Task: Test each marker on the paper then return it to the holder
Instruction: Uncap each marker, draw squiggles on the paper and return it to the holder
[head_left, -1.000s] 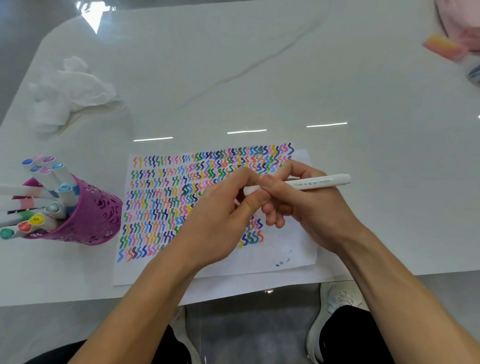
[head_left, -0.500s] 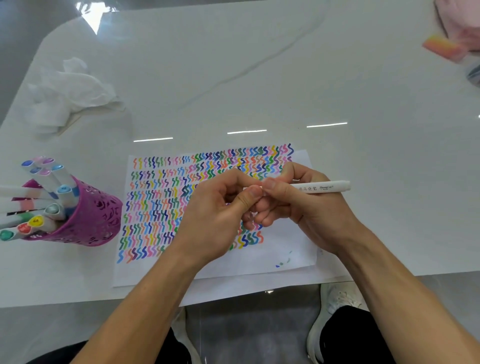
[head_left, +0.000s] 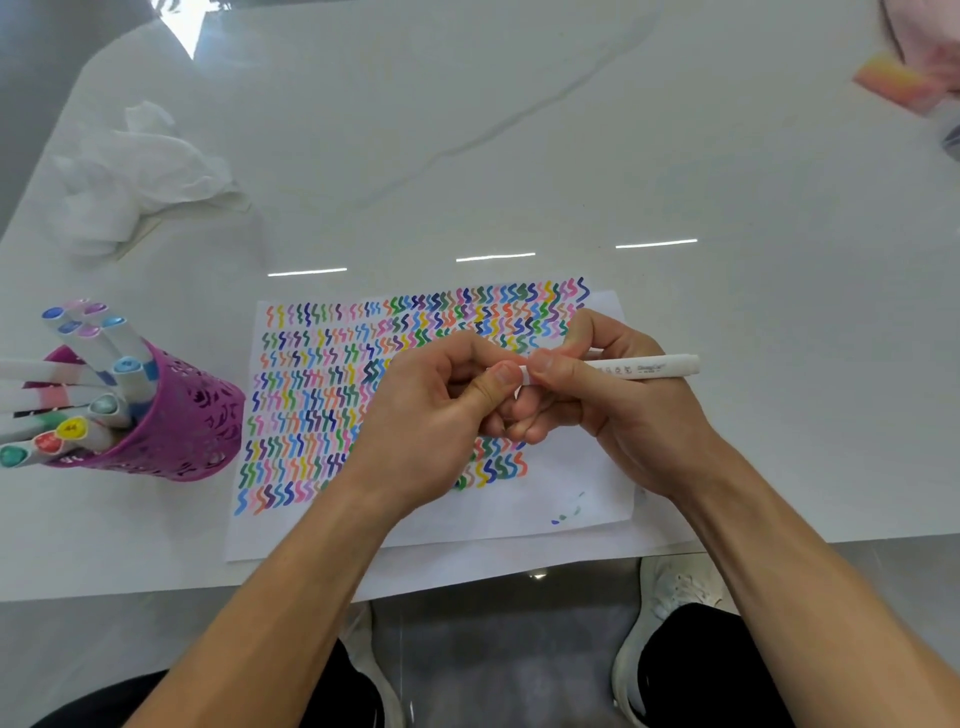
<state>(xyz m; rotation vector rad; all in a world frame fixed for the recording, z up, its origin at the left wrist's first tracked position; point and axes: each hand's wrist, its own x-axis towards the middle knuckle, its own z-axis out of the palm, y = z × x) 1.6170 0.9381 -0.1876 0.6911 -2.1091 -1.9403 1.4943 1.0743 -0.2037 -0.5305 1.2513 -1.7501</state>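
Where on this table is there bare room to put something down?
Bare tabletop: beyond the paper, between crumpled tissue and pink-orange block; also right of the paper. Crowded: by the purple holder, and mid-paper under the left hand and right hand.

Plenty of room across the far bench (head_left: 519, 130) and right of the paper (head_left: 582, 483). Left side's tighter: purple holder (head_left: 192, 415) with markers (head_left: 124, 364) fanning out leftward, crumpled tissue (head_left: 135, 171) behind it. Left hand (head_left: 431, 415) and right hand (head_left: 623, 410), pinching a white marker (head_left: 644, 366), block the paper's middle.

White glossy bench (head_left: 519, 156), grey vein. On it: squiggle-covered paper (head_left: 571, 499) at near edge; purple holder (head_left: 182, 415) left of it; crumpled tissue (head_left: 140, 171) far left; pink-orange block (head_left: 888, 83) far right
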